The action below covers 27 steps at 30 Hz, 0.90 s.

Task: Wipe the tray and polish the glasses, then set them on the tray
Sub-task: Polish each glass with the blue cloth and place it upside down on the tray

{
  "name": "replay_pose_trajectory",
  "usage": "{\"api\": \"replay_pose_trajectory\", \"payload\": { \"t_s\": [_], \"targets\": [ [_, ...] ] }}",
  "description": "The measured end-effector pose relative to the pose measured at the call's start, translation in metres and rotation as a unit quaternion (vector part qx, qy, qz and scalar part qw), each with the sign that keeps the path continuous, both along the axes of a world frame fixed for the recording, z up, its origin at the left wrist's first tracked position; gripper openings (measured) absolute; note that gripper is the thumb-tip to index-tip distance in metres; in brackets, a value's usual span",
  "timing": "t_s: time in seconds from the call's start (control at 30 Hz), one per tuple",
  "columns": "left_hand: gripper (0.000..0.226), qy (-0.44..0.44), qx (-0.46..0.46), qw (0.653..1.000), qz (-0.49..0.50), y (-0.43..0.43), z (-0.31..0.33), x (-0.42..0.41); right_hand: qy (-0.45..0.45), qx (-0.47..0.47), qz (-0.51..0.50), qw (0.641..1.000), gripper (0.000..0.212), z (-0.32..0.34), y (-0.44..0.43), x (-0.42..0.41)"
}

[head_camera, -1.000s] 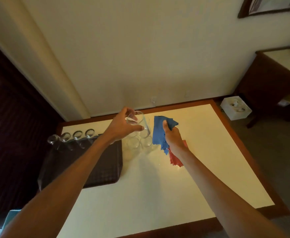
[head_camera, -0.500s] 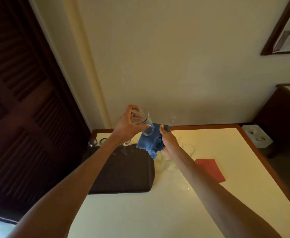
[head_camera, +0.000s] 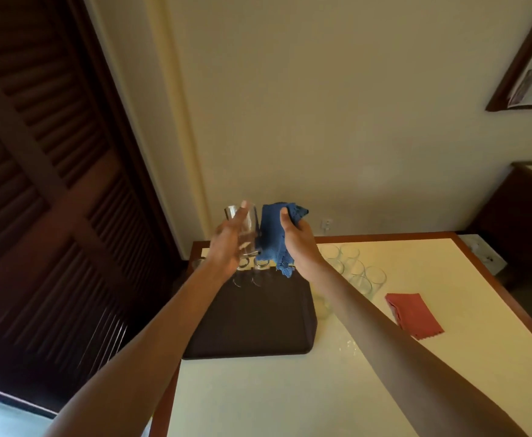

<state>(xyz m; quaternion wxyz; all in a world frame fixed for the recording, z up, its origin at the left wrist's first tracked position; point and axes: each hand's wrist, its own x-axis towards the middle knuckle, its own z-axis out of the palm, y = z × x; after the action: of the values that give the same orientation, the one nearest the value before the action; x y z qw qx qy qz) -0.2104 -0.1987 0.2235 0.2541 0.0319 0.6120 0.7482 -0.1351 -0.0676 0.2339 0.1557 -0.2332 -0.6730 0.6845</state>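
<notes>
My left hand [head_camera: 228, 242] holds a clear glass [head_camera: 248, 228] up in the air above the far end of the dark tray [head_camera: 252, 323]. My right hand [head_camera: 296, 238] grips a blue cloth [head_camera: 272, 234] and presses it against the glass's right side. At the tray's far edge stand two glasses [head_camera: 252, 266], partly hidden behind my hands. Several more clear glasses [head_camera: 354, 269] are grouped on the cream table [head_camera: 337, 389] right of the tray.
A folded red cloth [head_camera: 414, 315] lies on the table at the right. A dark louvred door [head_camera: 47, 184] fills the left. The table has a wooden rim, and dark furniture stands at the far right [head_camera: 523, 216].
Both hands have risen and the glass has turned more upright. The blue cloth now sits against the glass's side instead of under it. The camera has tilted slightly.
</notes>
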Motion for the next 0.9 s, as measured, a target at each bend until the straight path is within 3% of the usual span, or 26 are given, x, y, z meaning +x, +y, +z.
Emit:
{"api": "replay_pose_trajectory", "payload": {
  "t_s": [0.17, 0.27, 0.37, 0.43, 0.57, 0.73, 0.9],
  "targets": [
    [0.075, -0.050, 0.023, 0.998, -0.020, -0.004, -0.029, -0.003, 0.010, 0.141, 0.048, 0.989, 0.043, -0.002, -0.045, -0.007],
    [0.095, -0.103, 0.095, 0.990, 0.001, -0.008, -0.062, -0.039, 0.007, 0.177, 0.139, 0.974, 0.054, 0.004, -0.068, -0.001],
    [0.069, -0.174, 0.112, 0.978, -0.015, -0.029, -0.006, -0.014, -0.033, 0.234, 0.215, 0.947, 0.081, -0.004, -0.066, -0.002],
    [0.051, -0.160, 0.107, 0.981, -0.005, -0.041, 0.011, -0.017, -0.017, 0.298, 0.196, 0.934, 0.069, -0.014, -0.060, -0.005],
    [0.056, -0.148, 0.114, 0.982, -0.007, -0.036, 0.009, -0.029, 0.113, 0.471, 0.063, 0.873, 0.045, -0.020, -0.054, -0.014],
    [0.048, -0.176, 0.168, 0.969, -0.034, -0.035, 0.014, -0.021, 0.128, 0.485, -0.004, 0.865, 0.056, -0.022, -0.056, -0.031],
    [0.049, -0.163, 0.216, 0.961, -0.061, -0.033, 0.009, -0.017, 0.102, 0.432, -0.009, 0.896, 0.063, -0.010, -0.062, -0.044]
  ]
}}
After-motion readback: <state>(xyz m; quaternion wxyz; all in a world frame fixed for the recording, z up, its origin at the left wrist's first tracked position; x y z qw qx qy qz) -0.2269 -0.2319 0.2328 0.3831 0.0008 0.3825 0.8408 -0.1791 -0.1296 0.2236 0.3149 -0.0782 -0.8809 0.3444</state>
